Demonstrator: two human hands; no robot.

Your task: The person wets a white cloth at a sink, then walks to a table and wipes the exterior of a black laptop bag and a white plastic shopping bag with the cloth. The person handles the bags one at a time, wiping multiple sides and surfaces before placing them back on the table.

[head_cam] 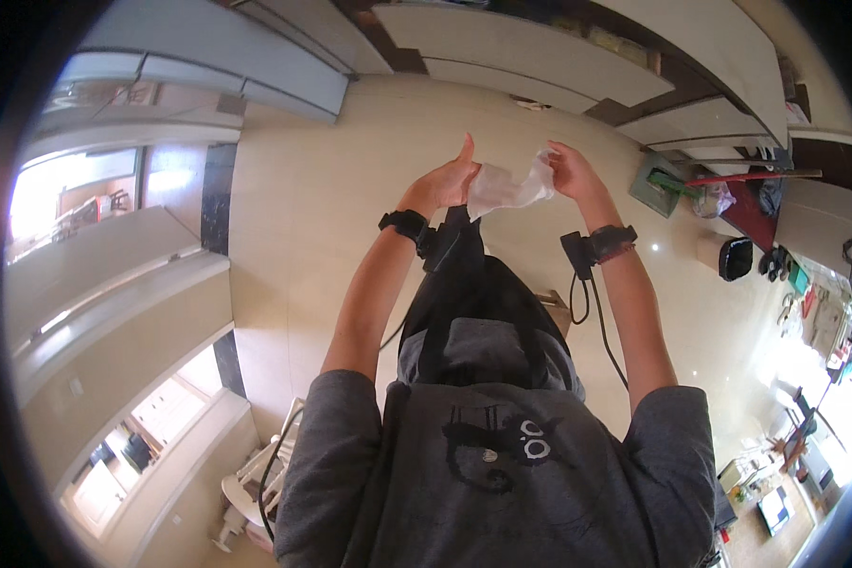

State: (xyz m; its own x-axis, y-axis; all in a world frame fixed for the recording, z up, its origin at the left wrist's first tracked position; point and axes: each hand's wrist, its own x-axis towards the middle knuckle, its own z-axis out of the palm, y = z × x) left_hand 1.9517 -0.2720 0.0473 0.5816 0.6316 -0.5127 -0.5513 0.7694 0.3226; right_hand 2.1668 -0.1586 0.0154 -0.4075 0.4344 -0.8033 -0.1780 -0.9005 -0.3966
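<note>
A thin, translucent white sheet [500, 188], perhaps tissue or plastic film, stretches between my hands in front of me, above the floor. My left hand [454, 177] is at its left end with the thumb pointing up; the fingers are partly hidden behind the sheet. Pinched in the fingertips of my right hand [568, 169] is the crumpled right end. Each wrist carries a black strapped device, and cables hang from them.
Cabinets with pale fronts [525, 50] line the far side. To the right are a green dustpan [657, 184], a red-handled tool [752, 176] and a bin with a black liner [735, 257]. A white chair [245, 490] stands at lower left.
</note>
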